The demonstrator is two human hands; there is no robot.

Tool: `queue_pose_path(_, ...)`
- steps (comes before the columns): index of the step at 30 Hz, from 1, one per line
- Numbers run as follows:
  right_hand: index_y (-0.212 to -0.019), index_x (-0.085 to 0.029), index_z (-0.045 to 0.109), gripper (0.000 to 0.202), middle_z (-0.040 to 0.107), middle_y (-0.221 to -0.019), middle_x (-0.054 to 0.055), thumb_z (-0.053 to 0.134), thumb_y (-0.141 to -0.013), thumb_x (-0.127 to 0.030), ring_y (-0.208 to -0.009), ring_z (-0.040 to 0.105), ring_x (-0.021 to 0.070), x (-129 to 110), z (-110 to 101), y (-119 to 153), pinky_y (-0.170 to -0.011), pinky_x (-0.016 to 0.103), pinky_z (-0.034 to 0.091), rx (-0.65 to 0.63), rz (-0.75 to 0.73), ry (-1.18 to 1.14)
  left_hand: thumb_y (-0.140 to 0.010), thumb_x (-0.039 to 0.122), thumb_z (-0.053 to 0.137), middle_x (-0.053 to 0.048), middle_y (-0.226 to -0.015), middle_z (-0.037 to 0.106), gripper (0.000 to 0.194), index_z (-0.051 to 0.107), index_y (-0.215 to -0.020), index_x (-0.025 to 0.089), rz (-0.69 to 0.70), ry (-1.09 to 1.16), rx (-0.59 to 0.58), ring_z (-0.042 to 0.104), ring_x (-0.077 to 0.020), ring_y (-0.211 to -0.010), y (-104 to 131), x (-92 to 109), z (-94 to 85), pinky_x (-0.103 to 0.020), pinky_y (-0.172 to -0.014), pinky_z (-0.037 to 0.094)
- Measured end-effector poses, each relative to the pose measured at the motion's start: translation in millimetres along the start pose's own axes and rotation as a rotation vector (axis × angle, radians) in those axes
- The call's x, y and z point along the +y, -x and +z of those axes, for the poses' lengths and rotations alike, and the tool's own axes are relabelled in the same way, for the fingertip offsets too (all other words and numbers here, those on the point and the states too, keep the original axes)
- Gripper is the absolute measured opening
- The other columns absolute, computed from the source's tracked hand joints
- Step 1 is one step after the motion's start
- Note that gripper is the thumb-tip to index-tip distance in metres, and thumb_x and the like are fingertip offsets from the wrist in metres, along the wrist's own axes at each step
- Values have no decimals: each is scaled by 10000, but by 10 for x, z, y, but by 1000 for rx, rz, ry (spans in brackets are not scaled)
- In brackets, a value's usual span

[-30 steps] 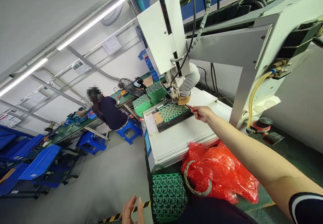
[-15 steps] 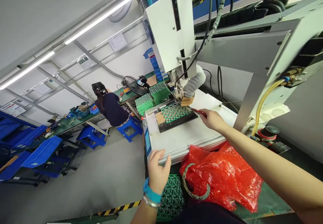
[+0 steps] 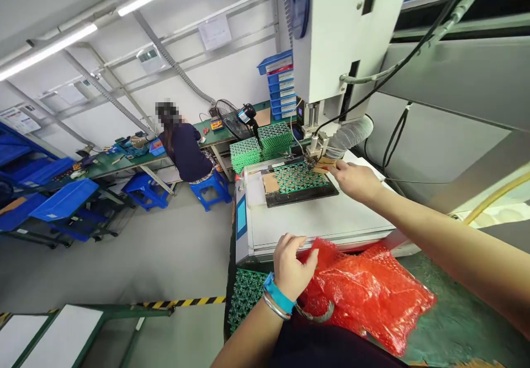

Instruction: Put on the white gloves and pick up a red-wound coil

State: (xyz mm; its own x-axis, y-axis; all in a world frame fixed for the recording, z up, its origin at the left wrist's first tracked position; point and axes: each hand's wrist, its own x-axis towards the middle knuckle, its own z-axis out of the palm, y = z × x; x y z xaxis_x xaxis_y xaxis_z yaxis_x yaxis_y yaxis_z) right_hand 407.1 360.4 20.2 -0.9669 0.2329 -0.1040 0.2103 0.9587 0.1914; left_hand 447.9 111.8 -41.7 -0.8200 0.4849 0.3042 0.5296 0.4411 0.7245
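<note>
Across from the machine's front edge, my left hand (image 3: 290, 268) has shifted to the crinkled red plastic bag (image 3: 372, 288), lower centre; fingers half open, empty, contact unclear. My right hand (image 3: 358, 183) pinches a slim red tool (image 3: 325, 168), mostly hidden, beside the green circuit panel (image 3: 296, 178), mid-frame. A boxy white machine head (image 3: 342, 31) overhangs it, crowding access.

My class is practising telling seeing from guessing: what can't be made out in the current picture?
All in the head view:
- Red tool: mostly covered by the right hand; its tip is too small.
- Red plastic wrap: its folds hide anything underneath.
- Near green boards: partly behind the left forearm, so uncountable.
- White machine head: top cut off by the upper edge.
- Wall paper: print too small.
</note>
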Motion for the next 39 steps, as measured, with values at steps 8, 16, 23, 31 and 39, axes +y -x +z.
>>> queue_pose_path(8,-1207,-41,597,410,558,-1123,237,302,-925,-78,-979,620,277,-155,-89,-38,-652,305,418,-87,-42,57,-733,186,681,-55,-775,632,158,688,-887,150,-41,20,-1,621,-209,-745,142,-104,-61,-361,-679,564)
queue_pose_path(16,-1262,-62,569,447,540,-1202,227,263,-938,-94,-964,628,281,-203,-114,-72,-664,336,444,-116,-34,130,-734,198,677,-63,-782,658,162,701,-888,157,-55,-5,-16,630,-221,-756,136,-165,-45,-367,-683,564)
queue_pose_path(23,-1243,-49,577,444,544,-1140,244,261,-933,-85,-934,647,289,-230,-103,-63,-653,334,457,-127,-47,188,-741,223,681,-65,-799,673,152,714,-882,179,-41,-26,-14,640,-229,-793,71,-186,32,-369,-710,570)
queue_pose_path(31,-1234,59,526,468,532,-1091,275,195,-917,-31,-951,658,330,-320,-68,-53,-687,376,499,-107,-65,249,-728,210,695,-56,-793,676,177,723,-900,179,-49,-32,-31,636,-228,-773,82,-160,38,-376,-699,570)
queue_pose_path(39,-1241,47,545,453,556,-1091,284,251,-903,-23,-946,673,332,-309,-77,48,-678,394,534,-124,-95,288,-754,246,688,-69,-803,672,137,708,-873,182,-47,-69,-24,639,-238,-800,28,-222,19,-379,-710,566)
